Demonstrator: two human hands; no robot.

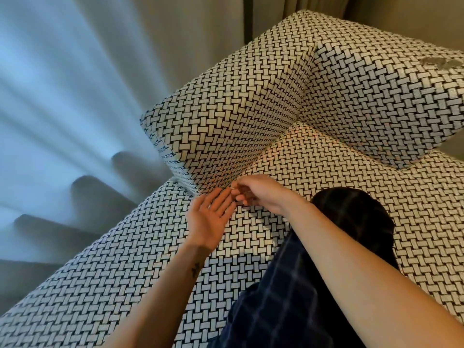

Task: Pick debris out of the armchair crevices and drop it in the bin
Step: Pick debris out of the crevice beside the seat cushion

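Curtains point(75, 71) behind, we work the armchair point(251, 96) crevice point(251, 167), left hand point(211, 217) open palm-up, right hand point(258, 194) curled, contents unclear, bin drop not yet done.

Left hand point(209, 219) lies open, palm up, over the woven armchair point(251, 109) seat. Right hand point(258, 192), fingers curled, hovers at its fingertips.

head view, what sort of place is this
Most likely a living room or a similar sitting area: a woven-pattern upholstered armchair stands in front of beige curtains, with a sheer curtain letting daylight through at the left.
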